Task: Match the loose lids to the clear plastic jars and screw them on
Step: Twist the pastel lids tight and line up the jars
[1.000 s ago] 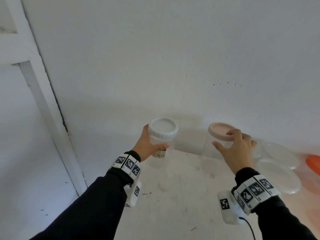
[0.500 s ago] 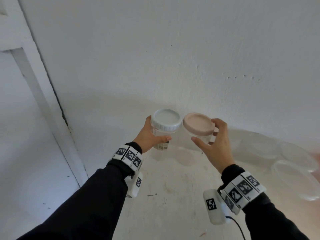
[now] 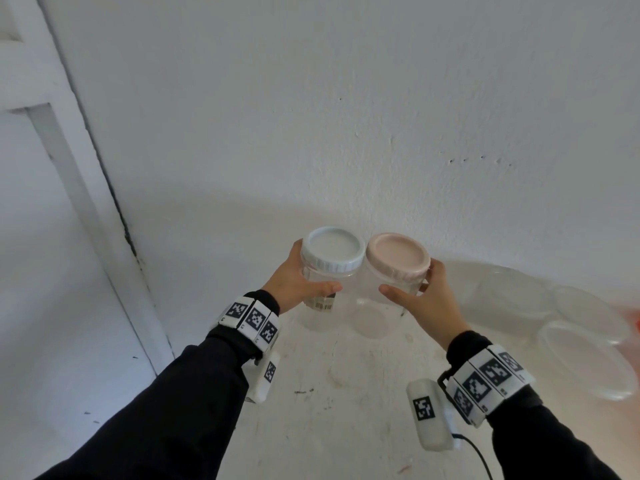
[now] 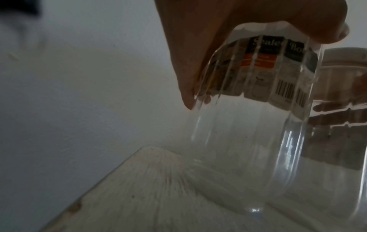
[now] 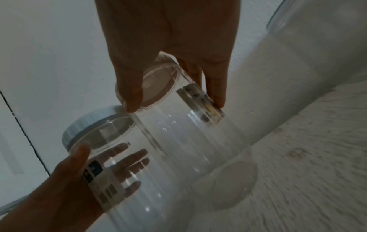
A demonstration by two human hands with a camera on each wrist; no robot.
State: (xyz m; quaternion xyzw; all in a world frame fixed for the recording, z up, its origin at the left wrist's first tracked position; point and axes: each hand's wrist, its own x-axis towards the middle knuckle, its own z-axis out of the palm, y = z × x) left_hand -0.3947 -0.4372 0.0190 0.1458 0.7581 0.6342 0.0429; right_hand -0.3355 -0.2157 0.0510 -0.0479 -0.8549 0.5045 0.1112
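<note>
Left hand wraps the white-lidded jar, right hand grips the pink-lidded jar below its cap, both 2 jars side by side, lids touching, at the white table's far edge by the wall.

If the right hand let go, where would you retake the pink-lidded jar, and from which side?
Grip the jar round its clear ribbed wall just below the pink lid, from its right, as the right hand does now. The white-lidded jar in the left hand blocks its left side.
</note>
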